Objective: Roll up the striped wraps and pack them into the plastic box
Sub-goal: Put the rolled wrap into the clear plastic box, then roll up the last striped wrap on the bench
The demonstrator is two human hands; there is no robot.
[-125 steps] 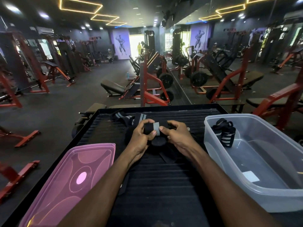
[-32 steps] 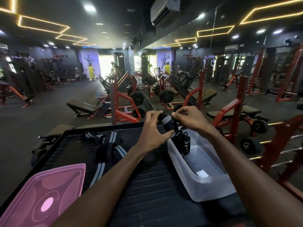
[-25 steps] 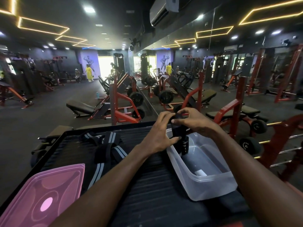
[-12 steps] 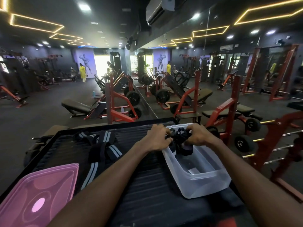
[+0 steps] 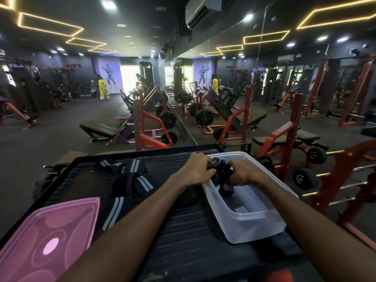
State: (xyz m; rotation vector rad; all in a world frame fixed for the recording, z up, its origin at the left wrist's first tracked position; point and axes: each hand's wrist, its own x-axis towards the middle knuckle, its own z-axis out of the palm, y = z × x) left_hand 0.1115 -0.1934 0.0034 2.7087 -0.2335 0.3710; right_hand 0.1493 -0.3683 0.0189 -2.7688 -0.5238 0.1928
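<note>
On the black mat (image 5: 183, 231) we see loose wraps (image 5: 130, 180) left of the box (image 5: 254, 224), a pink lid (image 5: 48, 239) nearest us. Our left hand (image 5: 198, 169) and right hand (image 5: 242, 173) curl around rolls (image 5: 222, 178) at the box's far end; their axis we cannot tell.

Place: gym hall
Signs: red weight machines (image 5: 151, 127), padded benches (image 5: 97, 128), plate-loaded racks (image 5: 204, 118), wall mirror (image 5: 264, 82)
</note>
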